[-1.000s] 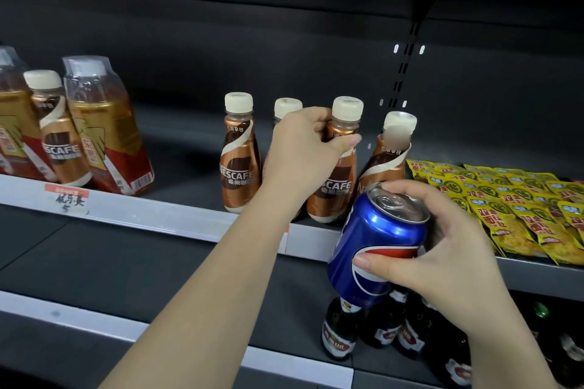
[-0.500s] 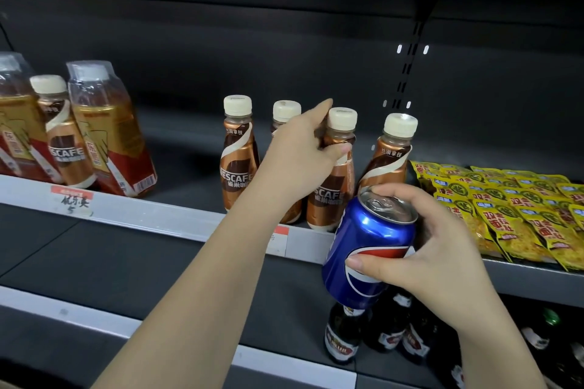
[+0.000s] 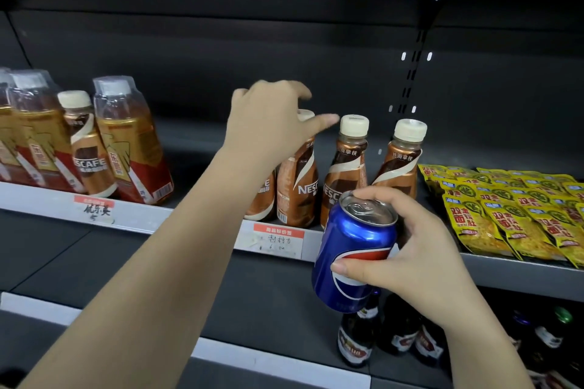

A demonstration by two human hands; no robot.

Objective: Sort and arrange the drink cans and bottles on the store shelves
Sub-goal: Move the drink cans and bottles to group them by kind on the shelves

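My right hand grips a blue Pepsi can, tilted, in front of the middle shelf's edge. Several brown Nescafe coffee bottles with cream caps stand close together on that shelf. My left hand hovers over the leftmost ones, thumb stretched toward a cap. Its fingertips are hidden behind the hand, and I see nothing held in it. One bottle is partly hidden by my wrist. Another Nescafe bottle stands far left among gold drink bottles wrapped in plastic.
Yellow snack packets fill the shelf's right side. Dark glass bottles stand on the lower shelf below the can. A price tag sits on the shelf edge. Bare shelf lies between the wrapped bottles and the coffee group.
My left hand has let go of the coffee bottle it gripped and lifted above the caps, thumb spread. The can has stayed in my right hand.
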